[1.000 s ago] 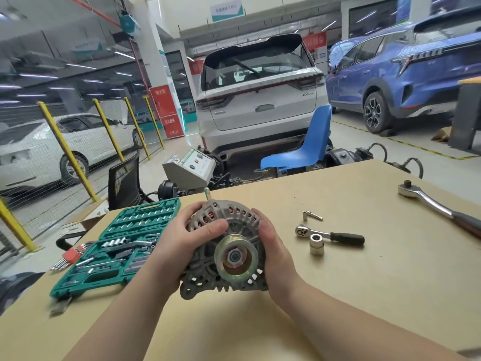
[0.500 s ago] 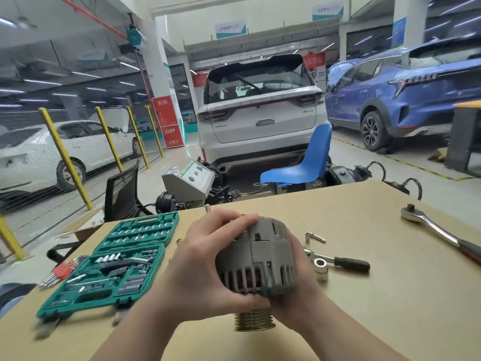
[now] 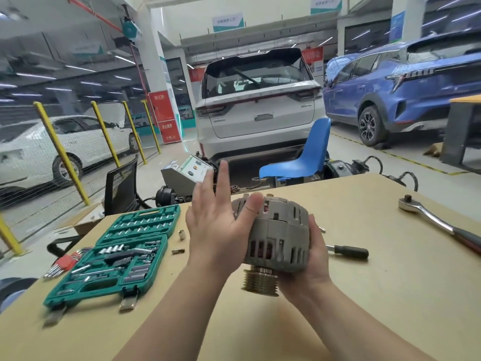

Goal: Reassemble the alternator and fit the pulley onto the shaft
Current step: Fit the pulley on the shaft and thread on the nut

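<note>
While both hands meet above the bench, the parts lie as follows.

Alternator: the grey, slotted cast-metal alternator (image 3: 277, 238) is held off the tan wooden bench top (image 3: 364, 282), near its middle, tilted with its ribbed side toward the camera.
Pulley: the grooved, brass-toned metal pulley (image 3: 261, 281) sits on the shaft at the housing's lower end and points down toward the bench.
Right hand: the right hand (image 3: 309, 259) cups the housing from below and from the right, fingers curled round its side.
Left hand: the left hand (image 3: 218, 227) is spread wide, fingers straight and pointing up; its palm lies against the housing's left side and the thumb rests across the top edge.
Socket set: an open green plastic case of sockets (image 3: 117, 254) lies to the left on the bench, with red-held hex keys (image 3: 66, 263) just beside its left edge.
Loose bits: two small metal sockets (image 3: 181, 235) lie between the case and the left hand.
Small ratchet: a black-handled ratchet (image 3: 350, 251) lies just right of the right hand, partly hidden behind it.
Large ratchet: a long chrome ratchet (image 3: 426, 217) lies well apart at the right edge.
</note>
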A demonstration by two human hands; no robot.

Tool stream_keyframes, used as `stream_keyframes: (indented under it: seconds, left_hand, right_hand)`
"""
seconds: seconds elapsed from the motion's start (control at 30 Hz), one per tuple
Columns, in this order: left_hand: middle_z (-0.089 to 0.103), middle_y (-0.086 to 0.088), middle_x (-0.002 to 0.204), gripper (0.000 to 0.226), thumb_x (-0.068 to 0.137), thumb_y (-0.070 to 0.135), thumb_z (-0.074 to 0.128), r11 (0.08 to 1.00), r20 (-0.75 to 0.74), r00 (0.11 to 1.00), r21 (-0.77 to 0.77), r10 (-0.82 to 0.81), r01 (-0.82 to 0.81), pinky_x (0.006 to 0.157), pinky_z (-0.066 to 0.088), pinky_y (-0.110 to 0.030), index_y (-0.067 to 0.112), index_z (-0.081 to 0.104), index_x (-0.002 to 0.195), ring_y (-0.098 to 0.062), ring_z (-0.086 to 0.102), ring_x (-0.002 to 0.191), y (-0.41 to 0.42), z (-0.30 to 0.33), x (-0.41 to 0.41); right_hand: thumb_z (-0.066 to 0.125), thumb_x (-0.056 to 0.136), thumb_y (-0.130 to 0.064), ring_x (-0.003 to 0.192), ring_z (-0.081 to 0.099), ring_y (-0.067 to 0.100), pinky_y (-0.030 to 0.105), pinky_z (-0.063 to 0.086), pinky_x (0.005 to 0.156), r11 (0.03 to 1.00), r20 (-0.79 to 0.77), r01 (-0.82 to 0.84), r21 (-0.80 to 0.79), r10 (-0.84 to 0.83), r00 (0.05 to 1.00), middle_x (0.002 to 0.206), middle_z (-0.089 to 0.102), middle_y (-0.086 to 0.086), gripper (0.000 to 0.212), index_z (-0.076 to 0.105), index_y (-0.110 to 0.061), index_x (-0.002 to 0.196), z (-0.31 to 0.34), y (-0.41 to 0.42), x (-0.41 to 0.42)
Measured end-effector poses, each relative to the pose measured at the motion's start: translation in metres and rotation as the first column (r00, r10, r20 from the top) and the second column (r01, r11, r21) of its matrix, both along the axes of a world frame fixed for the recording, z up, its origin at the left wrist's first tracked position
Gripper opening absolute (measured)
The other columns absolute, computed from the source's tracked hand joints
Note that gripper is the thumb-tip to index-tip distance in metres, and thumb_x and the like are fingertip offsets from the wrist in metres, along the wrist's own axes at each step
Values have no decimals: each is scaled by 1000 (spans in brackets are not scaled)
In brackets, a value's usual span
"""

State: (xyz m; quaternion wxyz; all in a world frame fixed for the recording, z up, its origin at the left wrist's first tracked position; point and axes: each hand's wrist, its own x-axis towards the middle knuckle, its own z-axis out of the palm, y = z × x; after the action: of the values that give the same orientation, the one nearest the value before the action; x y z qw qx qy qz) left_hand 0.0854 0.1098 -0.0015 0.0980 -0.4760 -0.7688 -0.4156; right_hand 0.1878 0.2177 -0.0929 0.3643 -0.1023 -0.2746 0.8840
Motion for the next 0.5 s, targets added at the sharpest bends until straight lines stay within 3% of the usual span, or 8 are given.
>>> stream_keyframes:
  seconds: [0.07,0.13,0.2,0.23,0.27,0.33,0.43,0.5]
  left_hand:
    - [10,14,176,107,77,105,8,994,155,985,63,79,-90,128,6,-50,48,2,167,-7,2,161,1,-9,5]
    - [34,4,170,125,65,111,12,988,425,903,100,62,-115,127,23,-52,38,31,164,-16,23,157,0,-14,16]
    - [67,2,144,107,67,108,27,979,722,687,190,-85,-78,102,51,-46,40,61,143,-19,60,133,-1,-16,25]
    - [75,3,132,97,72,104,34,965,823,532,259,-199,-39,93,55,-43,41,68,136,-19,70,120,-3,-16,29]
    - [77,1,128,94,76,101,38,941,862,399,338,-314,11,95,56,-44,36,72,135,-23,75,115,-5,-16,31]
    - [75,-11,131,93,84,95,45,886,859,235,464,-454,18,108,50,-50,22,76,133,-34,74,119,-10,-18,28]
    - [72,-21,134,66,98,67,54,794,793,148,604,-591,-67,107,51,-51,11,78,125,-41,71,122,-15,-25,17]
    - [72,-24,132,52,100,49,57,750,760,139,649,-634,-127,101,56,-51,7,80,121,-42,72,120,-19,-31,6]
  right_hand:
    - [56,85,-81,120,70,37,56,51,108,997,-20,60,39,-59,998,137,69,15,76,75,-23,129,5,4,7]
    - [61,85,-78,123,67,39,57,52,105,990,-55,97,103,-92,994,139,67,17,75,72,-17,127,11,9,13]
    - [67,87,-71,127,61,43,64,45,110,979,-94,98,177,-82,992,145,61,22,64,66,-18,125,18,13,18]
    - [67,91,-66,130,59,45,66,43,112,970,-101,82,230,-60,993,147,58,25,59,65,-18,124,21,14,20]
    - [65,94,-63,132,58,46,66,44,112,958,-98,55,281,-28,995,148,57,27,56,65,-17,127,24,14,21]
    - [61,100,-56,134,57,50,65,47,109,939,-90,14,345,18,996,147,57,28,56,60,-16,140,29,12,23]
    - [56,104,-52,136,54,53,66,44,111,886,-17,-9,464,20,1000,148,55,30,69,41,-6,154,41,8,18]
    - [53,104,-54,132,58,49,64,46,111,824,51,-20,567,-11,999,144,59,27,68,45,-4,151,51,3,12]
